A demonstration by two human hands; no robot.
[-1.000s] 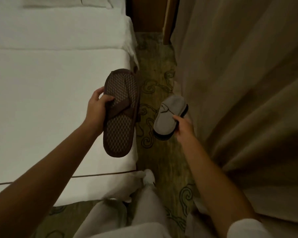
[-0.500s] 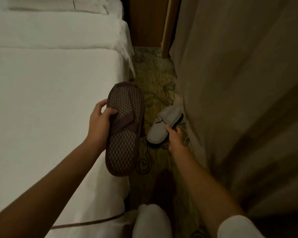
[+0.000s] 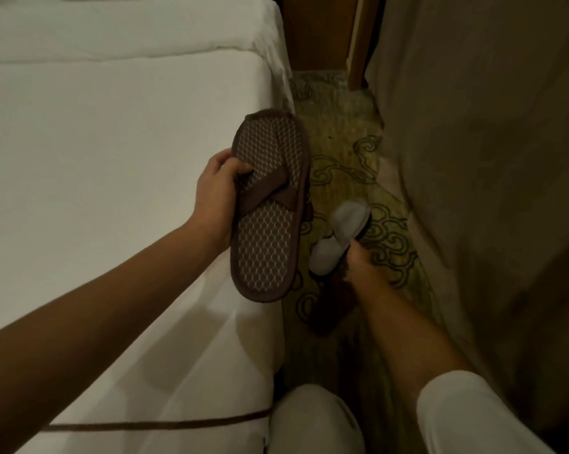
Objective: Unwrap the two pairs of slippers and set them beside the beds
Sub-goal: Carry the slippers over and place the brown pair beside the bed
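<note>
My left hand (image 3: 217, 194) grips a brown slipper (image 3: 266, 247) by its side, thumb on the patterned sole, held over the edge of the white bed (image 3: 112, 152). Its brown strap crosses the middle. Lower down, my right hand (image 3: 363, 262) holds a grey slipper (image 3: 339, 237) by its heel end, close above or on the patterned carpet (image 3: 335, 126) in the aisle beside the bed. I cannot tell whether the grey slipper touches the floor. No wrapping shows on either slipper.
A beige curtain (image 3: 479, 158) hangs along the right of the narrow aisle. Wooden panelling (image 3: 316, 31) closes the far end. My knees in white trousers (image 3: 312, 421) are at the bottom. A brown stripe (image 3: 145, 422) runs across the bed cover.
My right hand has lowered the grey slipper toward the carpet and nearer the bed. The camera has dipped down. The brown slipper stays in my left hand.
</note>
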